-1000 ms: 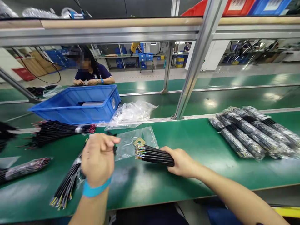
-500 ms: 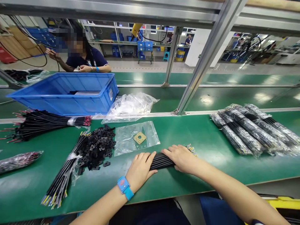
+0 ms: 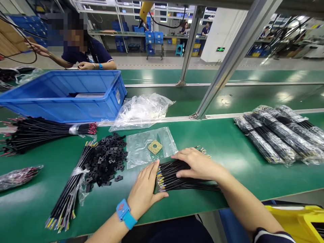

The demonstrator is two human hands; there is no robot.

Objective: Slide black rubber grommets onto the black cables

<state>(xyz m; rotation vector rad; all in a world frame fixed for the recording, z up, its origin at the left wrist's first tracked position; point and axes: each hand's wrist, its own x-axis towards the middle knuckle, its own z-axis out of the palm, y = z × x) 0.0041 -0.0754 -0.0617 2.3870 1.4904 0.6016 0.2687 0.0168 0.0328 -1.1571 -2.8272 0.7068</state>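
A loose bundle of black cables (image 3: 172, 177) with coloured wire ends lies fanned out on the green bench before me. My left hand (image 3: 143, 189), a blue strap on its wrist, stands at the cables' left ends with fingers straight and thumb apart. Its palm side faces the tips and seems to touch them. Over the middle of the bundle arches my right hand (image 3: 198, 164), thumb on the near side and fingers at the far side, with cables between. Its palm hides part of the bundle. Just behind lies a clear zip bag (image 3: 136, 152) with a tan square piece (image 3: 155, 147) on or in it.
Left are small black parts (image 3: 106, 160), a tied cable bundle (image 3: 68, 192) and red-ended cables (image 3: 48, 131). Behind stand a blue crate (image 3: 88, 111), crumpled plastic (image 3: 144, 109) and a metal post (image 3: 227, 67). Wrapped bundles (image 3: 273, 135) lie right. A co-worker (image 3: 88, 54) sits opposite.
The cables have spread from a tight bundle into a flatter fan. My left hand has let go and moved to their left ends; my right hand has stayed on them. The view has shifted slightly.
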